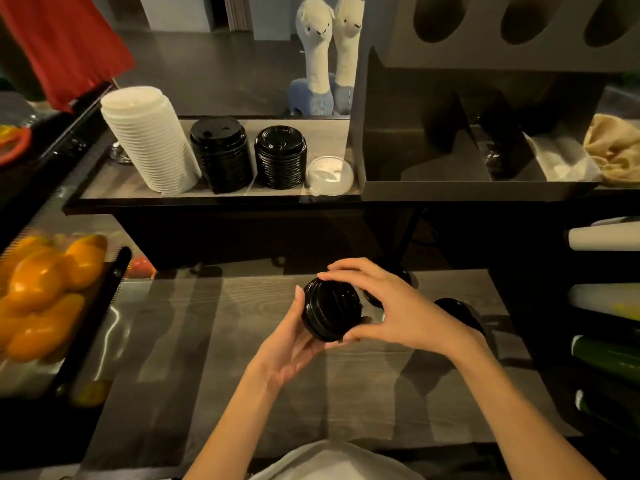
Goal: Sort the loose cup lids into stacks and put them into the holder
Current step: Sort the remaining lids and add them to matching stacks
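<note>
A small stack of black cup lids (330, 309) is held above the lower wooden counter (242, 341) between both hands. My left hand (294, 344) cups it from below and the left. My right hand (384, 306) grips its top and right rim with curled fingers. More loose black lids (457, 311) lie on the counter behind my right hand. On the upper shelf stand a tall white lid stack (150, 140), two black lid stacks (221, 152) (281, 156) and a clear lid (329, 174). The dark metal holder (433, 157) sits at the shelf's right.
A tray of oranges (45, 289) fills the left side. Bottles and paper rolls (606, 341) line the right edge. Two plush llamas (325, 57) stand behind the shelf. A beige cloth (613, 150) lies in the holder's far right bin, and a cup dispenser (519, 26) hangs above.
</note>
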{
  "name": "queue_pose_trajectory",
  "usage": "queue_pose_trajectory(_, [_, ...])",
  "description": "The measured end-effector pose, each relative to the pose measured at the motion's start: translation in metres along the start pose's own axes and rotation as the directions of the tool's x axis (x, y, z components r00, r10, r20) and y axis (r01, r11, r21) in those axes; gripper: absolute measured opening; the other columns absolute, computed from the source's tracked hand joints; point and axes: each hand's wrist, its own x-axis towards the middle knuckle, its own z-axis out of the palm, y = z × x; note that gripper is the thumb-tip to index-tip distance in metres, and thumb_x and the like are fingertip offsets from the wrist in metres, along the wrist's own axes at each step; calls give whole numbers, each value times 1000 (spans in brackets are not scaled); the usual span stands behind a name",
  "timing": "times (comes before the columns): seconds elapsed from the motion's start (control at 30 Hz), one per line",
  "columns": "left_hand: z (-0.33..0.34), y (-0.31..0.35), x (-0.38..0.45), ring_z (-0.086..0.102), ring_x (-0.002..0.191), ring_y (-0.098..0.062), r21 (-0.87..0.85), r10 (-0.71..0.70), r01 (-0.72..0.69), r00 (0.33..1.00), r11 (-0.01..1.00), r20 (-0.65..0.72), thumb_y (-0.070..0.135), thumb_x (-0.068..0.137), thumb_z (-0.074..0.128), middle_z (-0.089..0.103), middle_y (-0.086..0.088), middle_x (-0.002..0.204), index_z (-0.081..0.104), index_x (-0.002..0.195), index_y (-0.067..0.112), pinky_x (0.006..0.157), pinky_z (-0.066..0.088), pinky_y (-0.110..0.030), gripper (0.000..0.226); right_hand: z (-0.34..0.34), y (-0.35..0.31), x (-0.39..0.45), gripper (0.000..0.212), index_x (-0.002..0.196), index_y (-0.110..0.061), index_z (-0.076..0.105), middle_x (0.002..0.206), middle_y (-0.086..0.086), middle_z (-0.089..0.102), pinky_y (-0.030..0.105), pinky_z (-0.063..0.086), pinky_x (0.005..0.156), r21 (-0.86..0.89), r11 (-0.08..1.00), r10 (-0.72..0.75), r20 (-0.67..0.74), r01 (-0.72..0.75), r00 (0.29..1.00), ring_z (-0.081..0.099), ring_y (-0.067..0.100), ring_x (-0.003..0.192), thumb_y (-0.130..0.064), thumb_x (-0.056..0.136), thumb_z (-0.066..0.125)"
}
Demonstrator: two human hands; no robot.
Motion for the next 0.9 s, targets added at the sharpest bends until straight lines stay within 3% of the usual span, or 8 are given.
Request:
queue_pose_trajectory(0.1, [2,3,1,68,121,-25,67,-8,8,1000,998,-9,67,88,29,73,-9,127,53,140,21,102,56,-39,74,2,-6,1,84,144,-55,41,145,-37,36,22,34,112,1,1000,30,-43,-30,999,33,-12,138,-51,75,88])
queue_pose_trajectory(0.23, [4,8,1,68,120,-26,52,-7,8,1000,999,-5,67,86,30,72,-9,128,57,139,20,93,60,-36,76,4,-10,4,83,142,-54,39,135,-37,41,12,33,103,-21,999,46,-60,-47,997,33,-15,132,-44,76,88])
queue_pose_trajectory(0.37, [6,14,2,65,125,-35,-122,40,-42,999,992,-22,67,92,35,66,-19,136,68,132,13,94,60,-46,75,-4,-6,8,82,144,-49,43,138,-25,53,26,43,111,101,994,58,-180,-40,982,47,-2,135,-37,77,88])
queue_pose_trajectory(0.47, [3,18,3,61,127,-44,-286,36,-46,999,957,-40,71,93,37,59,-27,141,66,135,11,88,62,-50,79,-18,2,7,79,146,-37,48,137,-23,57,15,44,108,166,986,70,-329,-15,942,51,-7,130,-27,79,88])
queue_pose_trajectory(0.57, [-1,17,4,56,131,-44,-318,55,-64,998,946,-38,72,94,37,52,-30,147,55,147,13,89,61,-44,81,-23,5,6,81,147,-36,46,136,-25,57,7,42,103,179,984,89,-383,-21,919,50,-10,130,-26,79,88])
queue_pose_trajectory(0.7, [5,17,1,69,116,-36,-275,69,-88,994,957,-79,62,96,38,66,-23,134,76,121,13,82,63,-42,67,-12,-4,7,86,147,-40,43,138,-22,56,20,43,110,153,988,70,-283,-28,957,49,-3,135,-33,76,90])
queue_pose_trajectory(0.77, [8,17,-2,70,117,-31,-167,84,-98,993,981,-85,60,94,40,68,-20,131,75,122,13,82,62,-40,65,-4,-10,9,85,146,-48,40,141,-25,51,26,41,113,95,994,65,-195,-47,979,44,-1,137,-41,76,88])
queue_pose_trajectory(0.9, [10,17,-4,69,119,-22,47,101,-96,988,994,-113,64,89,36,72,-11,128,64,133,18,93,57,-37,70,6,-16,12,84,147,-51,35,142,-33,41,11,29,104,22,995,99,-131,-97,986,32,-14,135,-46,79,84])
